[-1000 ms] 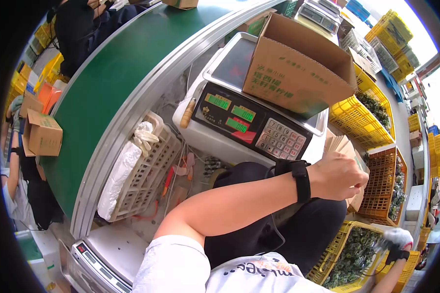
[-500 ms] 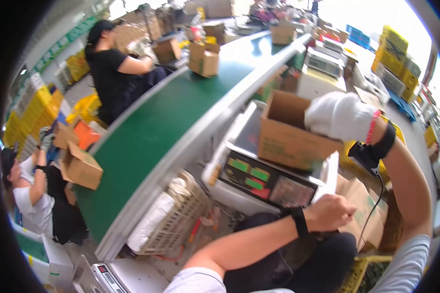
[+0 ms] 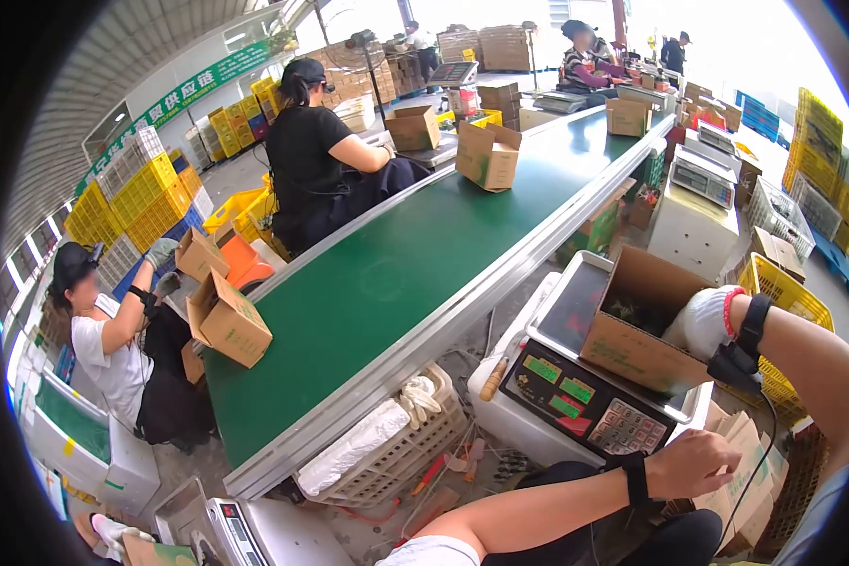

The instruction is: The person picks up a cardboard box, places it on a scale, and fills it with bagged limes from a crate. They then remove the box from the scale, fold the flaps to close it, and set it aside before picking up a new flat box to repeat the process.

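An open cardboard box [image 3: 646,354] stands on a digital scale [image 3: 594,401] with lit green displays; dark green contents show inside it. My right hand [image 3: 703,321], in a white glove with a red cuff, reaches over the box's right edge, its fingers hidden inside. What it holds, if anything, cannot be made out. My left hand [image 3: 693,464], bare with a black wristband, hovers in front of the scale's keypad, fingers loosely curled and nothing seen in them. A wooden-handled tool [image 3: 493,379] lies at the scale's left side.
A green conveyor belt [image 3: 377,283] crosses the view, bearing open boxes [image 3: 489,156]. Two seated co-workers [image 3: 316,151] are beyond it. Below the belt is a beige basket [image 3: 434,429] with gloves. Flattened cardboard [image 3: 750,481] and a yellow crate [image 3: 788,292] are at right.
The view has shifted, so the scale, box and both hands appear lower and further right. My right hand has moved lower into the box at its right side. The left stays near the keypad.
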`<state>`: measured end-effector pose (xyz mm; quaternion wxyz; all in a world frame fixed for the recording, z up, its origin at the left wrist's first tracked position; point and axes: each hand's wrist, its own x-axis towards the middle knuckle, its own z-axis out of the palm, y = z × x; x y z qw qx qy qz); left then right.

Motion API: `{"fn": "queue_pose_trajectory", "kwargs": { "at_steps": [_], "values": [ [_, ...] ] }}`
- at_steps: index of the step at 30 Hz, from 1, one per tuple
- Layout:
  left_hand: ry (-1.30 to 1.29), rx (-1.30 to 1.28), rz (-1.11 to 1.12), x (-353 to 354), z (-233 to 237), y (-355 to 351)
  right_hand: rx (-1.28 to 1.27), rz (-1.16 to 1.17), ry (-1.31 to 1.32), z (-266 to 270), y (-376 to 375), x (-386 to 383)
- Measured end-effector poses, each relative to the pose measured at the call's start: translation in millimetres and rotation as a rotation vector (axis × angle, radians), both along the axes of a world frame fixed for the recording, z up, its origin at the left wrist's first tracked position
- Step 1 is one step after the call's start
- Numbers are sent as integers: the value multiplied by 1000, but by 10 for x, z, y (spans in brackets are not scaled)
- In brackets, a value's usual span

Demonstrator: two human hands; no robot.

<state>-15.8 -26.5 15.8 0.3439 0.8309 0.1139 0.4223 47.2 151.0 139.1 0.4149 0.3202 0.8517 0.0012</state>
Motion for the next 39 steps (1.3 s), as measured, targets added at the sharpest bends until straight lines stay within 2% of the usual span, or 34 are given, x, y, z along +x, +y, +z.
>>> {"fn": "queue_pose_trajectory", "kwargs": {
  "at_steps": [1, 2, 4, 6, 7, 11, 14, 15, 16, 18, 19, 22, 26, 28, 30, 31, 32, 34, 36, 38, 39],
  "values": [
    [1, -16, 10, -35, 24, 22, 80, 314, 156, -303, 224, 298],
    [-1, -35, 15, -58, 36, 37, 76, 300, 148, -97, 14, 152],
    [30, -34, 45, -81, 59, 38, 178, 92, 146, 305, -328, -163],
    [46, -42, 27, -88, 64, 49, 120, -38, 343, 484, -385, -183],
    [35, -28, 28, -102, 91, 40, 112, -79, 325, 552, -376, -139],
    [68, -10, 36, -100, 97, 71, -472, -436, 1026, 802, -286, 90],
    [88, -8, 27, -86, 73, 78, -403, -405, 1284, 853, -325, 279],
    [95, 8, 41, -73, 62, 78, -201, -81, 1235, 784, -265, 395],
    [102, 23, 58, -63, 50, 78, -193, -95, 1237, 730, -246, 553],
    [99, 29, 59, -43, 35, 72, 236, 351, 1124, 681, -343, 679],
    [116, 21, 71, -37, 27, 73, 235, 340, 1127, 647, -367, 713],
    [138, 22, 90, -30, 33, 72, 266, 53, 1211, 489, -404, 778],
    [188, -5, 91, -15, 14, 104, 466, 227, 1145, 599, -575, 754],
    [135, 21, 101, 14, -10, 105, 444, 263, 1145, 634, -600, 751],
    [217, -11, 89, -15, 61, 100, 213, -507, 1386, 664, -810, 591],
    [214, -7, 91, -12, 57, 98, 145, -379, 1191, 710, -728, 567],
    [210, 1, 98, -11, 76, 96, 331, -255, 997, 741, -832, 520],
    [158, 28, 139, -63, 147, 80, 344, -114, 1100, 603, -755, 525],
    [-118, 304, 369, -229, 365, 121, 383, -66, 1082, 602, -732, 440],
    [-161, 522, 697, -578, 608, 202, 518, 74, 1040, 518, -703, 362],
    [-116, 563, 831, -745, 725, 277, 498, 91, 967, 477, -689, 315]
  ]
}}
